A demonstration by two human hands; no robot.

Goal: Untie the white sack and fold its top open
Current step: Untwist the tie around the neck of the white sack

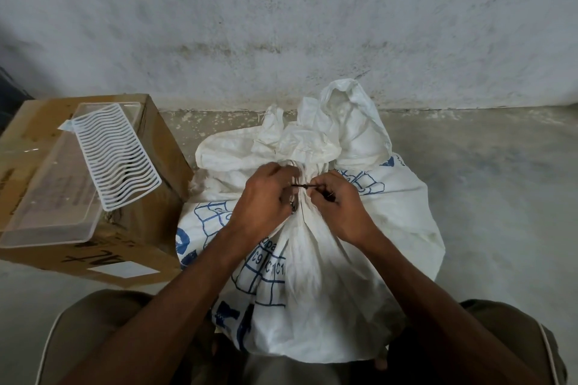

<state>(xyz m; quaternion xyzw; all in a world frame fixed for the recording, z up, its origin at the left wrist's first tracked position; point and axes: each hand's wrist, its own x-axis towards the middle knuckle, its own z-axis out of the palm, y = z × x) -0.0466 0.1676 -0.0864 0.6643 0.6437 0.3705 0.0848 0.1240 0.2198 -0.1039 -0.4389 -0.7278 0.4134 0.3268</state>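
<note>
We pinch the thin dark tie at the woven white plastic sack's gathered neck, left hand and right hand both gripping it.

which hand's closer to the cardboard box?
Left. The left hand grips the sack's tied neck on the side facing the box. The right hand pinches the dark tie on the far side of the neck.

Sack right of box; tray, rack on box; wall behind.
</note>
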